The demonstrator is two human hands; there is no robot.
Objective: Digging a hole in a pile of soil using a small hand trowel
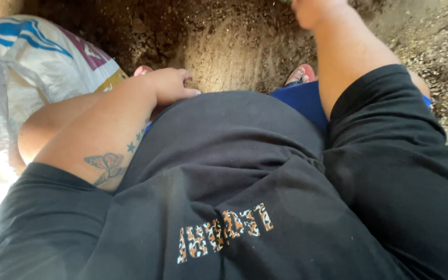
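Head view, looking down: left hand (169, 84) loosely curled, empty, resting against the black T-shirt (224, 171) at the belly; right hand (311, 10) at the top edge over loose brown soil (234, 46), grip cannot be told; woven plastic sack (22, 67) lying just left of the left forearm; pink sandal (299, 76) on the soil.

This looks like an outdoor yard or garden plot rather than a room: the ground is bare, loose brown soil (245, 46), dug and crumbly, with sun and shade falling across it. To the right the earth turns to a gritty, pebbly patch of pale dirt (436, 46). A large white woven plastic sack with blue and red print (22, 67), the kind used for soil or feed, lies on the ground at the left.
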